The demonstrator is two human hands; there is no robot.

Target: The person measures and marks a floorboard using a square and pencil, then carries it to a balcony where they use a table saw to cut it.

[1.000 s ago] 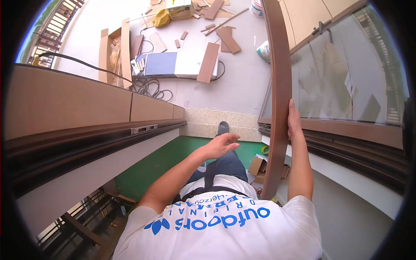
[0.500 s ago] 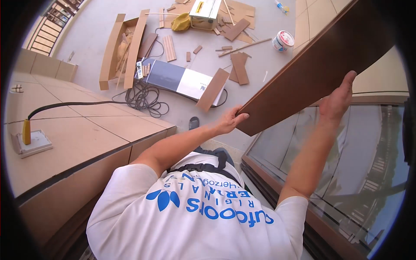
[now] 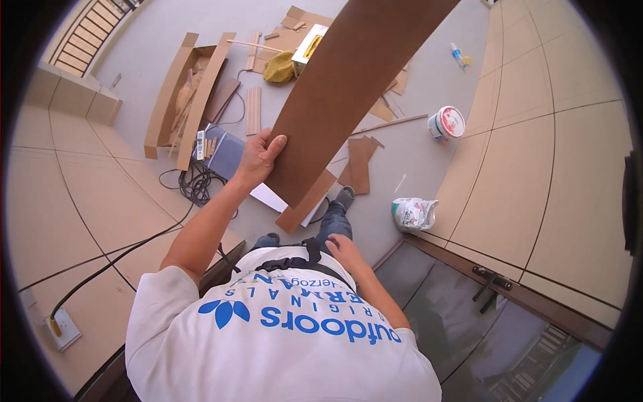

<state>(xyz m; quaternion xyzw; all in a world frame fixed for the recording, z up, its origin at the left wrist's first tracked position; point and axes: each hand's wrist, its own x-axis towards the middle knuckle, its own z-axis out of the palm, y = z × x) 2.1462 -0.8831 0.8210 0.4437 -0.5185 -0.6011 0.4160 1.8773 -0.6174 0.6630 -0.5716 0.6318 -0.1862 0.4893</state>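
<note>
A long, flat brown board (image 3: pixel 355 80) slants up and to the right in front of me, its far end cut off by the upper edge of the view. My left hand (image 3: pixel 258 157) grips its lower left edge, thumb on the face and fingers behind. Down by my right thigh, my right hand (image 3: pixel 346 252) holds nothing I can see, its fingers stretched out. Beneath the board's lower end lies a shorter brown plank (image 3: pixel 305 204), resting across a blue and white flat box (image 3: pixel 228 155). The board hides part of that box.
Left stands an open cardboard carton (image 3: pixel 164 100), near a tangled black cable (image 3: pixel 195 184). A yellow bag (image 3: pixel 278 68) and wood offcuts (image 3: pixel 360 164) lie ahead. On the right are a white bucket (image 3: pixel 445 123), a white sack (image 3: pixel 413 213) and a glass door with a handle (image 3: pixel 492 281).
The board has swung left and now points more steeply away from me. My right hand has let go of it and dropped to my thigh. My left hand keeps its hold.
</note>
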